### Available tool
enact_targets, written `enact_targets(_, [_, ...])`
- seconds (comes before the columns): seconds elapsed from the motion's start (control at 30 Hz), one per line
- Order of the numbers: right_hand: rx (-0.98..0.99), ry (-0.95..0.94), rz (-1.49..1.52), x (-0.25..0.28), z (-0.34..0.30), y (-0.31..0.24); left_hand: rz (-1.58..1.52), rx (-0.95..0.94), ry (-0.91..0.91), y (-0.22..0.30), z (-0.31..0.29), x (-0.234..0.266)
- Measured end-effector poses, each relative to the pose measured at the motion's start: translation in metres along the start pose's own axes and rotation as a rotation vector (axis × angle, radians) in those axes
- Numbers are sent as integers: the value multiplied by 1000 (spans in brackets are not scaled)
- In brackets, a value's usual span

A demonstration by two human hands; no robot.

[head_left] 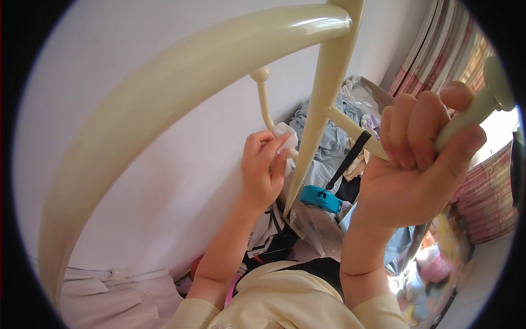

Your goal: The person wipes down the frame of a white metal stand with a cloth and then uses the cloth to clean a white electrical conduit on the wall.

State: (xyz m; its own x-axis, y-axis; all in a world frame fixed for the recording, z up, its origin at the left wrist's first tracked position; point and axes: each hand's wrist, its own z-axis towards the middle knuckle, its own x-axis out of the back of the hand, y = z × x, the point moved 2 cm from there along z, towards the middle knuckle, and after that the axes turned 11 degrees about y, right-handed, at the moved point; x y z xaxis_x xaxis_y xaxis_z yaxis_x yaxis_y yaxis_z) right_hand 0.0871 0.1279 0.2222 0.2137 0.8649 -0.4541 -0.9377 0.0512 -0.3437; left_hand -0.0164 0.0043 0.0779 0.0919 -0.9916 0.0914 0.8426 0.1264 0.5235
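Note:
A cream coat rack (323, 77) with a thick curved tube and ball-tipped hooks stands in front of me. Pinched in the fingers of my left hand (262, 170) is a white tissue or cloth (286, 131). It is pressed around the lower part of a slim hook (265, 101) beside the wall. On the right, my right hand (413, 145) wraps round another cream arm of the rack (466, 118), near its knobbed end. Between the hands, a small teal case (320, 198) hangs by a black strap (350, 159) from a short arm of the rack.
A white wall (164, 170) rises close on the left. Behind the rack lie heaped grey-blue clothes (326, 137) and clear plastic (312, 227). Striped curtains (433, 49) hang at the far right. White folded fabric or paper (115, 299) lies at the lower left.

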Motion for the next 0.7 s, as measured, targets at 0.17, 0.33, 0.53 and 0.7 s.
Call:
enact_targets(0.17, [-15,-15,12,-1,-1,0,-167,35,-84,15,-17,2])
enact_targets(0.33, [-16,43,19,-7,-3,-4,-292,150,-37,24,-23,5])
enact_targets(0.53, [7,37,-16,-9,-2,0,-319,83,-126,-7,-13,3])
enact_targets(0.7, [14,13,-18,-7,0,-2,-170,-169,-110,-18,9,2])
